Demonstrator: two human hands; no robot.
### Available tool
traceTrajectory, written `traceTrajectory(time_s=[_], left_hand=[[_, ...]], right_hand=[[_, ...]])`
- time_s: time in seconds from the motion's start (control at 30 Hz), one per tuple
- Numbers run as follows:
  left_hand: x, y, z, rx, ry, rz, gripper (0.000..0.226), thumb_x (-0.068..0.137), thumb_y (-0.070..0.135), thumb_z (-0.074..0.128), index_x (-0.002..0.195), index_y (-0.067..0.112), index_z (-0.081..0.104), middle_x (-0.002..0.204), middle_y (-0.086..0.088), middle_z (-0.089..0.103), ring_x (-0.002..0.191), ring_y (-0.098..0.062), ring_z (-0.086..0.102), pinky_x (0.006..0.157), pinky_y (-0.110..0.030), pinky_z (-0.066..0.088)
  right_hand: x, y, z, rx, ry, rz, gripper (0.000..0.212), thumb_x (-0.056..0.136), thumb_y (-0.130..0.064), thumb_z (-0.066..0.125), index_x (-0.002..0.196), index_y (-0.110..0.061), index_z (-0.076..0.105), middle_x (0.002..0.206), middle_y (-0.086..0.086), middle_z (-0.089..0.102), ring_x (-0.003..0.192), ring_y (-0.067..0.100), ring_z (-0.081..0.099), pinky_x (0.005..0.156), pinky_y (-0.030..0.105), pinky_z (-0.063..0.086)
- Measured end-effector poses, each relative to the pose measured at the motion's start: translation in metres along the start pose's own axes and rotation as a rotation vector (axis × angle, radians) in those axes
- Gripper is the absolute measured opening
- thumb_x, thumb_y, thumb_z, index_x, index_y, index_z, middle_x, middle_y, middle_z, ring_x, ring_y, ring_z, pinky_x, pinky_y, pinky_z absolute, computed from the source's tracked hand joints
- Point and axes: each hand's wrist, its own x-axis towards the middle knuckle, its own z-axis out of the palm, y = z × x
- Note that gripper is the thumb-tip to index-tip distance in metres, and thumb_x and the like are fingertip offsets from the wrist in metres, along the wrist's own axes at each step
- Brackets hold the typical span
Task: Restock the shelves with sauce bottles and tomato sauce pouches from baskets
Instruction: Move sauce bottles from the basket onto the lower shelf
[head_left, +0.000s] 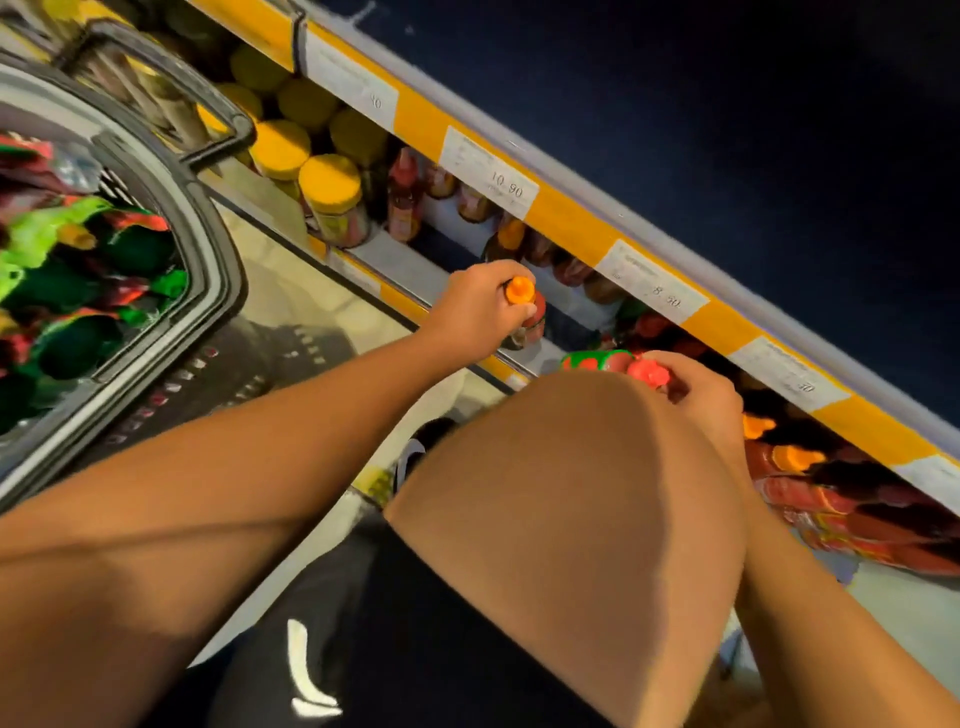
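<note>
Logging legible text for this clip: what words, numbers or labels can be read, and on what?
"10.90": white price tag on the yellow shelf edge strip.
"8.50": second white price tag, further right.
Partial "0": tags at and, rest blurred.
Bottle and pouch labels: too blurred to read.

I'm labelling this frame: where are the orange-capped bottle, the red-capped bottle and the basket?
orange-capped bottle (520, 290), head view, on its cap
red-capped bottle (645, 372), head view, on its cap
basket (215, 260), head view, on its grey rim

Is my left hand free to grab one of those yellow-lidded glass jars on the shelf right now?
Probably not yet: the left hand grips an orange-capped sauce bottle. The yellow-lidded glass jars stand unobstructed farther left along the shelf.
</note>
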Motion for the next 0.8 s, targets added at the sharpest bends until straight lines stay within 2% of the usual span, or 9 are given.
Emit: traceTrajectory(time_s=[0.07,0.17,0.27,0.37,0.43,0.5,0.57,0.67,0.8], left_hand=[[0.006,-0.002,0.007,0.0,-0.013,0.0,0.029,0.09,0.027,0.076,0.118,0.02,0.07,0.106,-0.003,0.072,0.099,-0.023,0.066,0.09,-0.044,0.056],[0.013,-0.009,0.017,0.022,-0.027,0.01,0.025,0.09,0.028,0.076,0.112,0.02,0.07,0.103,-0.002,0.071,0.096,-0.02,0.063,0.087,-0.042,0.054],[0.019,-0.013,0.027,0.005,-0.038,0.023,0.017,0.091,0.027,0.074,0.102,0.015,0.069,0.094,-0.001,0.07,0.088,-0.017,0.062,0.079,-0.037,0.051],[0.024,-0.015,0.037,-0.024,-0.034,0.018,0.018,0.091,0.027,0.073,0.094,0.01,0.067,0.082,0.001,0.066,0.074,-0.01,0.057,0.068,-0.031,0.044],[0.029,-0.014,0.044,-0.023,-0.048,0.008,0.021,0.092,0.027,0.073,0.09,0.007,0.066,0.077,0.001,0.063,0.066,-0.005,0.051,0.064,-0.03,0.043],[0.036,-0.009,0.05,0.0,-0.084,-0.01,0.028,0.092,0.03,0.073,0.087,0.004,0.064,0.073,-0.003,0.062,0.065,-0.011,0.052,0.064,-0.036,0.045],[0.045,-0.005,0.054,0.037,-0.129,-0.013,0.037,0.093,0.033,0.072,0.083,-0.002,0.064,0.07,-0.01,0.06,0.064,-0.02,0.056,0.064,-0.043,0.046],[0.058,-0.003,0.062,0.074,-0.204,0.009,0.04,0.09,0.038,0.068,0.095,-0.002,0.069,0.081,-0.02,0.068,0.074,-0.032,0.065,0.07,-0.051,0.053],[0.067,0.004,0.06,0.133,-0.215,0.111,0.036,0.095,0.02,0.062,0.129,0.01,0.065,0.108,-0.007,0.067,0.095,-0.026,0.062,0.078,-0.029,0.047]], right_hand=[[0.005,0.002,0.005,-0.004,-0.001,0.015,0.027,0.087,-0.023,0.076,0.112,-0.032,0.074,0.102,-0.01,0.074,0.1,0.016,0.067,0.095,0.04,0.055],[0.015,-0.002,0.012,-0.046,-0.04,0.036,0.032,0.091,-0.018,0.073,0.123,-0.024,0.073,0.11,-0.001,0.071,0.103,0.016,0.06,0.093,0.027,0.043],[0.026,-0.002,0.017,-0.038,-0.059,0.084,0.04,0.092,-0.028,0.071,0.13,-0.016,0.07,0.117,0.007,0.068,0.105,0.02,0.058,0.093,0.025,0.039],[0.03,0.0,0.021,-0.056,-0.028,0.139,0.039,0.095,-0.019,0.072,0.134,-0.017,0.067,0.119,0.003,0.063,0.106,0.013,0.049,0.096,0.024,0.038],[0.031,0.0,0.024,-0.162,-0.032,0.095,0.041,0.093,-0.024,0.075,0.134,-0.02,0.067,0.12,0.002,0.066,0.107,0.011,0.052,0.1,0.026,0.041],[0.034,0.001,0.03,-0.212,-0.029,0.056,0.043,0.091,-0.03,0.078,0.132,-0.023,0.068,0.121,0.005,0.071,0.112,0.017,0.061,0.107,0.034,0.046],[0.038,0.003,0.037,-0.232,0.003,0.025,0.043,0.09,-0.032,0.078,0.131,-0.024,0.069,0.119,0.005,0.073,0.113,0.024,0.066,0.106,0.042,0.05],[0.042,0.001,0.051,-0.316,0.034,-0.005,0.044,0.09,-0.035,0.077,0.131,-0.026,0.068,0.12,0.004,0.073,0.114,0.025,0.065,0.101,0.041,0.052],[0.054,0.004,0.063,-0.448,0.065,0.01,0.045,0.09,-0.042,0.075,0.132,-0.029,0.067,0.121,0.003,0.073,0.115,0.028,0.066,0.097,0.044,0.053]])
